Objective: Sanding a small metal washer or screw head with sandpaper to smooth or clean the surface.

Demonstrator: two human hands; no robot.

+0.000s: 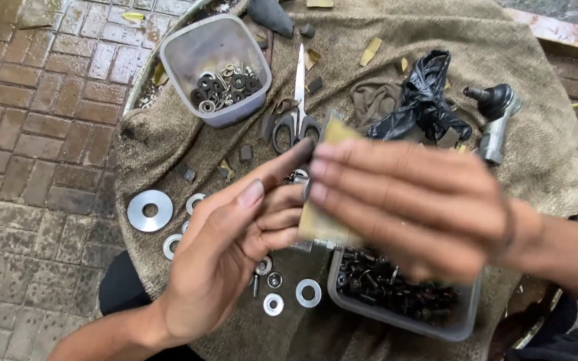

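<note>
Head view: both hands meet over the middle of the cloth-covered bench [168, 127]. The left hand [229, 247] has its fingers curled, forefinger stretched up to touch the top of a flat tan sheet [322, 224]. The right hand [409, 207], blurred, lies with flat fingers across the sheet's face; whether it clamps the sheet I cannot tell. The sheet stands between the two palms, long axis running from the bench's near edge toward the far edge, and both hands touch it.

Scissors [298, 113] lie just beyond, blades toward the far edge. A tub of washers [217, 70] sits at the far left, a tub of dark bolts [403, 301] by the near edge under the right hand, and loose washers [150, 210] at the left edge.
</note>
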